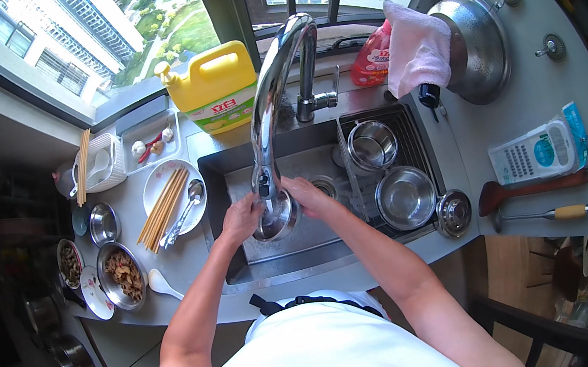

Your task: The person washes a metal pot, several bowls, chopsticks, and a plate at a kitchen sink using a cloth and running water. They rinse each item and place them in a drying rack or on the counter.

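Observation:
A stainless steel bowl (278, 221) is held tilted over the sink (247, 173), under the spout of the chrome faucet (268, 119). Water seems to run from the spout into it. My left hand (242, 217) grips the bowl's left rim, and my right hand (306, 196) holds it from the right. The faucet's head hides part of the bowl and some of my fingers. Right of my right hand, a wire rack (421, 164) in the sink carries a steel pot (372, 143) and a steel basin (405, 198).
On the left counter lie a white plate (156, 176) with chopsticks (164, 209) and spoons, and a steel bowl of cooked food (124, 274). A yellow detergent jug (214, 90) stands behind the sink. At right are a colander (479, 50), a grater (532, 153) and a steel lid (453, 213).

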### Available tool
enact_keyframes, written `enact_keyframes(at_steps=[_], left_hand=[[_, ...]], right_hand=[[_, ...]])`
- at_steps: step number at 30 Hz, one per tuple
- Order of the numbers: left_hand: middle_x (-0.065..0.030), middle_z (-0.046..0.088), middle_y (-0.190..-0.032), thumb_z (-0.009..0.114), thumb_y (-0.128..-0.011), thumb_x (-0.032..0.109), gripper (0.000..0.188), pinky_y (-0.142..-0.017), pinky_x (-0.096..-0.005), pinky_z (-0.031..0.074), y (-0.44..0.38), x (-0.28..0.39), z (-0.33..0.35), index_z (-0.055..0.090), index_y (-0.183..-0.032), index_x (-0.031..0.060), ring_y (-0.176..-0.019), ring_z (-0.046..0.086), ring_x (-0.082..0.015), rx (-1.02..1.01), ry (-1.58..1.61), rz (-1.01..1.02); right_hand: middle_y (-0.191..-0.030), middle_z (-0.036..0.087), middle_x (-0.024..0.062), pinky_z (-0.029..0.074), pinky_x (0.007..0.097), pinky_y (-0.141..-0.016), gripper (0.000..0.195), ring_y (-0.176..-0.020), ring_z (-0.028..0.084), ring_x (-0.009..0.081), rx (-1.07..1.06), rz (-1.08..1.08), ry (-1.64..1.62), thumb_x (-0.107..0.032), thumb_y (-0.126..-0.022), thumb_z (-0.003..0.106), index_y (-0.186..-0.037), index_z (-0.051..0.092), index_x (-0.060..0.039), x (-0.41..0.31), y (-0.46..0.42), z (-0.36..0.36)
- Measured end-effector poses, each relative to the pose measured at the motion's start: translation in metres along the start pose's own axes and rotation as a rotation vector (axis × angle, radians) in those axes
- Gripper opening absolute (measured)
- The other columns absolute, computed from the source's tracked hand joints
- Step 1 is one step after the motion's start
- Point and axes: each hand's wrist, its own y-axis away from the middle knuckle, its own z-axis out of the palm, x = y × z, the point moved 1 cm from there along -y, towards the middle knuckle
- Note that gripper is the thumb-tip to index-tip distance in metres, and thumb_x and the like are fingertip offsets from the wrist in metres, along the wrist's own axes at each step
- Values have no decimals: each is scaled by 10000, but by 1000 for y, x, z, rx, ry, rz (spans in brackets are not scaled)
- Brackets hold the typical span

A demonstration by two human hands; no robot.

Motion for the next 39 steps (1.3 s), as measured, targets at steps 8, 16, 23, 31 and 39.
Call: enact_keyframes(at_steps=[8, 16, 23, 31, 39], left_hand=[[-215, 749, -1031, 766, -941, 212, 350, -807, -444, 595, 2, -3, 37, 701, -1218, 8, -958, 757, -359, 257, 475, -314], [-179, 722, -1192, 630, -1078, 179, 250, -836, -376, 645, 38, 19, 77, 652, -1286, 43, -1063, 748, -267, 103, 1415, -762], [-110, 716, -1041, 612, -1112, 292, 207, -660, -301, 498, 46, 1, 49, 647, -1205, 110, -845, 626, -159, -139, 1462, -660], [-122, 701, -847, 560, -1095, 108, 123, -416, -237, 306, 52, 25, 18, 577, -1216, 101, -457, 447, -79, -297, 1296, -579], [-49, 622, -817, 644, -1025, 81, 377, -442, -247, 273, 40, 48, 43, 586, -1396, 122, -547, 458, -85, -161, 1051, -552]], right_hand=[[-1201, 735, 242, 564, 461, -983, 491, -1102, 709, 439, 442, -625, 624, -178, -907, 766, -1350, 649, -1, -9, 30, 24], [-1435, 588, 235, 510, 501, -1078, 478, -1307, 603, 442, 412, -923, 830, -177, -989, 739, -1427, 619, -30, 9, 75, 67], [-1402, 649, 238, 515, 442, -1107, 473, -1267, 649, 429, 239, -1148, 916, -140, -1028, 689, -1488, 613, -61, 19, 74, 83], [-1053, 742, 89, 512, 354, -907, 356, -990, 674, 215, 93, -134, 251, -345, -1003, 683, -1156, 732, -27, -18, 8, 34], [-1156, 750, 44, 581, 390, -970, 408, -1068, 735, 199, 314, -39, -546, -461, -1113, 528, -1229, 719, -120, 58, 29, 7]])
